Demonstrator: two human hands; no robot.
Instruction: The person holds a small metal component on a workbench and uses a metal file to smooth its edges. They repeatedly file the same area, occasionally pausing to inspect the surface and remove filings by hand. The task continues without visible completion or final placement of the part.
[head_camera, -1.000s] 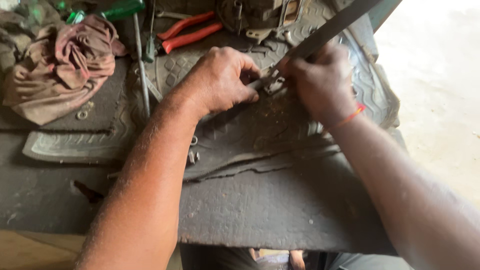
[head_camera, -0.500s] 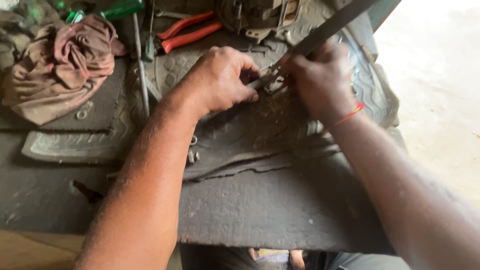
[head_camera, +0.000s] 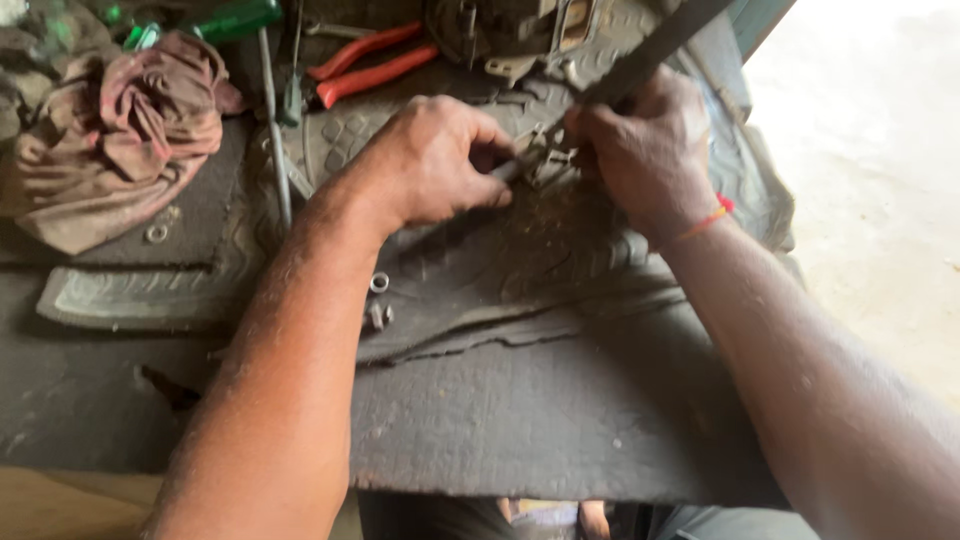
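My left hand (head_camera: 435, 160) is closed around a thin metal tool whose tip reaches a small metal fitting (head_camera: 545, 155) between my hands. My right hand (head_camera: 650, 150), with a red thread at the wrist, grips a dark flat strap (head_camera: 650, 55) that runs up and to the right, and presses against the fitting. Both hands rest on a dark rubber mat (head_camera: 520, 270) laid over the workbench. The fitting is mostly hidden by my fingers.
Red-handled pliers (head_camera: 370, 65) and a green-handled screwdriver (head_camera: 250, 20) lie behind my left hand. A crumpled dirty rag (head_camera: 120, 130) sits at the left. Small nuts and washers (head_camera: 378, 300) lie on the mat. A metal machine part (head_camera: 500, 30) stands at the back. Pale floor at right.
Both hands stay at the fitting with only slight shifts; the left hand's fingers have tightened a little around the tool.
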